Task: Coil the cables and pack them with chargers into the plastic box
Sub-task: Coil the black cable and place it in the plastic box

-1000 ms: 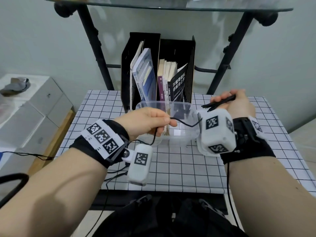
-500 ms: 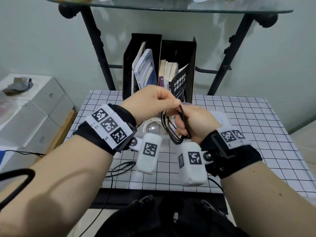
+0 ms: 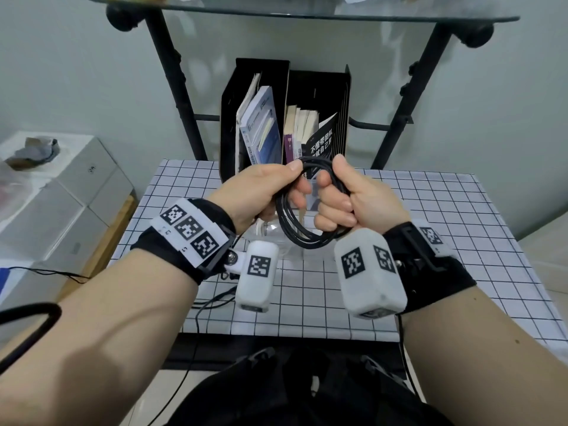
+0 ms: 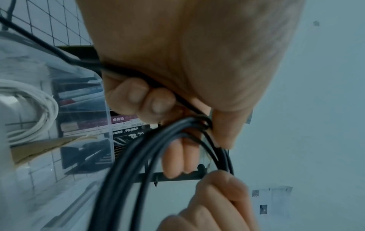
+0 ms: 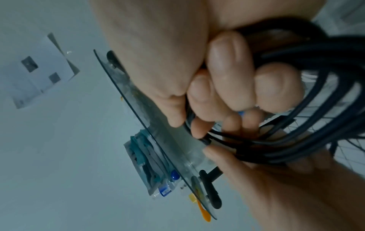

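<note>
A black cable [image 3: 295, 222] is wound into several loops and held up above the checked table [image 3: 430, 241]. My left hand [image 3: 276, 186] pinches the top of the coil between thumb and fingers, seen close in the left wrist view on the black cable [image 4: 138, 164]. My right hand [image 3: 341, 198] grips the coil's right side in a fist; the black cable [image 5: 316, 125] runs under its curled fingers. Below the hands stands the clear plastic box [image 3: 282, 241], mostly hidden. A coiled white cable [image 4: 29, 112] lies inside the box.
A black file holder [image 3: 285, 118] full of books stands at the table's back edge, right behind the box. A black metal rack with a glass shelf [image 3: 307, 10] rises overhead. Grey boxes [image 3: 61, 195] sit to the left. Thin black wires [image 3: 212, 302] trail over the table's front edge.
A second ago my hands were apart with the cable stretched between them. They have come together and risen, and the cable now hangs as a wound coil held by both.
</note>
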